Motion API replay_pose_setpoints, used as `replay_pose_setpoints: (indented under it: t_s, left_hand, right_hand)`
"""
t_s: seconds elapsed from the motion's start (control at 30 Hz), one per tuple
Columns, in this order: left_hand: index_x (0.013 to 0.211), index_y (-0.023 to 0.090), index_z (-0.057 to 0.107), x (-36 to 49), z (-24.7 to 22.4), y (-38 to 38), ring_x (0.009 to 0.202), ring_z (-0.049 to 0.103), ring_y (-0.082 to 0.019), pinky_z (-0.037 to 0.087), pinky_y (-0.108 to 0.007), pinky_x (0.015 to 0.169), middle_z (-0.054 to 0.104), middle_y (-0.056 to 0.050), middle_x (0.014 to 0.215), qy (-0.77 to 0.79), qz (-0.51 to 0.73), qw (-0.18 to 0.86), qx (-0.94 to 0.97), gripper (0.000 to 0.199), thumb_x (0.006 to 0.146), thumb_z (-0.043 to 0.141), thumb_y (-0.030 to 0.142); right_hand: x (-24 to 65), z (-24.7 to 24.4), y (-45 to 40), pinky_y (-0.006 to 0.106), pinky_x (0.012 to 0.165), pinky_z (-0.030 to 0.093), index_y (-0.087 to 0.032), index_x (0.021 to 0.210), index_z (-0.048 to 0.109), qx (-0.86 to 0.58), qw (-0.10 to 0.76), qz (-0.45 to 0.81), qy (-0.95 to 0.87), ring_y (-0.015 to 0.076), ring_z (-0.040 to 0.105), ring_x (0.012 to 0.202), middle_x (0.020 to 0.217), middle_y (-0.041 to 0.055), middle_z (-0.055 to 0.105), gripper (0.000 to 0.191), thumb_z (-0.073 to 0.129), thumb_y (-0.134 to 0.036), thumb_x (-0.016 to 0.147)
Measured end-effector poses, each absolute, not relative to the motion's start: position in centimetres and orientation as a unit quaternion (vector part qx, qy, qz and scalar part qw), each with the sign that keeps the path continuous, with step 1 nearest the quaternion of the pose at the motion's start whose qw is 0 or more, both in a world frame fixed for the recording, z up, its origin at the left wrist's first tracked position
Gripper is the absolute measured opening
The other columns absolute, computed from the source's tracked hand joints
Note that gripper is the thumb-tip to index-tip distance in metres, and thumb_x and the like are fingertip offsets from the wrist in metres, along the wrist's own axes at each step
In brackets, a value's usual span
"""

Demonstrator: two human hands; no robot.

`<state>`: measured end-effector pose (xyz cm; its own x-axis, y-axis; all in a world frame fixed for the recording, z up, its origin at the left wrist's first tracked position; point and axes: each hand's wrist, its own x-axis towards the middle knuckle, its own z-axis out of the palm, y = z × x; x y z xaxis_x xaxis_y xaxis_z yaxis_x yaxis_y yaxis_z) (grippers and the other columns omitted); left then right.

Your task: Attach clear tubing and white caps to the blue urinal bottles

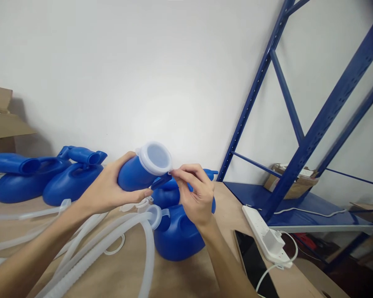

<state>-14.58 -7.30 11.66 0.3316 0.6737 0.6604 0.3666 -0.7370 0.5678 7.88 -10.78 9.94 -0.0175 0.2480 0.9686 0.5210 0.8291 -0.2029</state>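
My left hand (112,186) is wrapped round the neck of a blue plastic urinal bottle (132,174), tilted with its mouth toward the upper right. A translucent white lid (157,157) covers that mouth. At the lid's lower right edge, the thumb and fingertips of my right hand (194,188) pinch its small tab. Below my hands, another blue bottle (178,238) stands on the table, partly hidden by my right hand. A translucent cap with a hose (153,216) lies against it.
More blue bottles (73,182) stand at left, near a cardboard box (6,124). Translucent hoses (90,252) spread over the wooden table (180,281). At right are a phone (251,258), a white power strip (261,231) with a charger, and a blue metal rack (286,186).
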Motion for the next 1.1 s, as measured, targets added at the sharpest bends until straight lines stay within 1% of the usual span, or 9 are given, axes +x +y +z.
replay_pose_setpoints:
  t_s: [0.2, 0.37, 0.5, 0.63, 0.77, 0.87, 1.0, 1.03, 1.1]
  left_hand:
    - [0.12, 0.021, 0.061, -14.6, 11.7, -7.5, 0.095, 0.072, -0.028, 0.059, -0.037, 0.081, 0.075, -0.004, 0.109, 0.334, 0.477, 0.138, 0.801, 0.064, 0.071, 0.083, 0.056]
    - [0.119, 0.021, 0.061, -14.6, 11.4, -6.9, 0.091, 0.072, -0.026, 0.059, -0.035, 0.078, 0.074, -0.004, 0.107, 0.322, 0.493, 0.135, 0.797, 0.063, 0.072, 0.084, 0.055]
    - [0.115, 0.02, 0.062, -14.7, 11.4, -6.9, 0.086, 0.071, -0.023, 0.058, -0.032, 0.074, 0.074, -0.003, 0.102, 0.313, 0.503, 0.116, 0.797, 0.057, 0.073, 0.083, 0.054]
    - [0.111, 0.02, 0.064, -14.7, 11.5, -7.2, 0.085, 0.07, -0.022, 0.057, -0.03, 0.075, 0.074, -0.002, 0.101, 0.291, 0.515, 0.096, 0.801, 0.051, 0.075, 0.083, 0.05]
    - [0.113, 0.021, 0.064, -14.5, 11.5, -7.5, 0.087, 0.07, -0.023, 0.057, -0.032, 0.077, 0.074, -0.002, 0.103, 0.301, 0.523, 0.098, 0.792, 0.054, 0.073, 0.082, 0.052]
    - [0.116, 0.022, 0.063, -14.3, 11.4, -7.6, 0.089, 0.071, -0.025, 0.057, -0.034, 0.079, 0.075, -0.002, 0.104, 0.314, 0.513, 0.108, 0.791, 0.06, 0.07, 0.083, 0.054]
    - [0.115, 0.022, 0.062, -14.2, 11.3, -7.7, 0.088, 0.07, -0.024, 0.056, -0.033, 0.081, 0.074, -0.001, 0.101, 0.319, 0.509, 0.101, 0.793, 0.059, 0.07, 0.081, 0.054]
    - [0.115, 0.021, 0.062, -14.1, 11.3, -7.7, 0.088, 0.069, -0.023, 0.055, -0.033, 0.081, 0.073, 0.0, 0.101, 0.32, 0.513, 0.098, 0.79, 0.057, 0.071, 0.081, 0.053]
    - [0.114, 0.021, 0.062, -14.2, 11.2, -7.6, 0.088, 0.068, -0.022, 0.054, -0.032, 0.082, 0.073, 0.0, 0.102, 0.318, 0.522, 0.087, 0.786, 0.055, 0.072, 0.08, 0.051]
  right_hand:
    - [7.4, 9.9, -10.7, 0.031, 0.071, 0.065, -0.031, 0.103, 0.084, -0.227, 0.666, -0.093, -0.704, 0.0177, 0.075, 0.082, 0.096, 0.004, 0.078, 0.025, 0.069, -0.012, 0.095]
    - [7.4, 10.0, -10.7, 0.044, 0.084, 0.067, -0.031, 0.102, 0.082, -0.217, 0.653, -0.108, -0.717, 0.0246, 0.079, 0.093, 0.09, 0.0018, 0.083, 0.023, 0.074, -0.013, 0.091]
    - [7.1, 9.6, -10.6, 0.042, 0.087, 0.068, -0.031, 0.102, 0.079, -0.206, 0.683, -0.078, -0.697, 0.023, 0.08, 0.095, 0.099, 0.0017, 0.083, 0.022, 0.073, -0.012, 0.092]
    - [6.8, 9.6, -10.5, 0.037, 0.086, 0.07, -0.029, 0.107, 0.07, -0.198, 0.746, 0.061, -0.634, 0.0188, 0.081, 0.088, 0.115, 0.0022, 0.077, 0.027, 0.081, -0.018, 0.086]
    - [7.0, 10.2, -10.0, 0.034, 0.081, 0.069, -0.026, 0.098, 0.068, -0.226, 0.734, 0.213, -0.603, 0.0187, 0.08, 0.082, 0.093, 0.0002, 0.079, 0.025, 0.086, -0.034, 0.082]
    - [7.5, 10.7, -9.6, 0.032, 0.079, 0.068, -0.023, 0.082, 0.074, -0.25, 0.703, 0.248, -0.618, 0.0204, 0.08, 0.087, 0.087, 0.0019, 0.081, 0.019, 0.088, -0.035, 0.077]
    - [7.8, 10.8, -9.9, 0.03, 0.071, 0.065, -0.024, 0.079, 0.08, -0.276, 0.676, 0.201, -0.653, 0.021, 0.079, 0.086, 0.089, 0.0027, 0.083, 0.007, 0.086, -0.028, 0.079]
    - [7.9, 10.8, -10.1, 0.03, 0.071, 0.064, -0.025, 0.081, 0.081, -0.282, 0.674, 0.166, -0.662, 0.0208, 0.079, 0.086, 0.089, 0.0023, 0.083, 0.004, 0.085, -0.025, 0.081]
    - [7.9, 10.7, -10.5, 0.032, 0.076, 0.065, -0.028, 0.088, 0.083, -0.279, 0.67, 0.082, -0.683, 0.0202, 0.079, 0.087, 0.092, 0.001, 0.084, 0.009, 0.08, -0.02, 0.086]
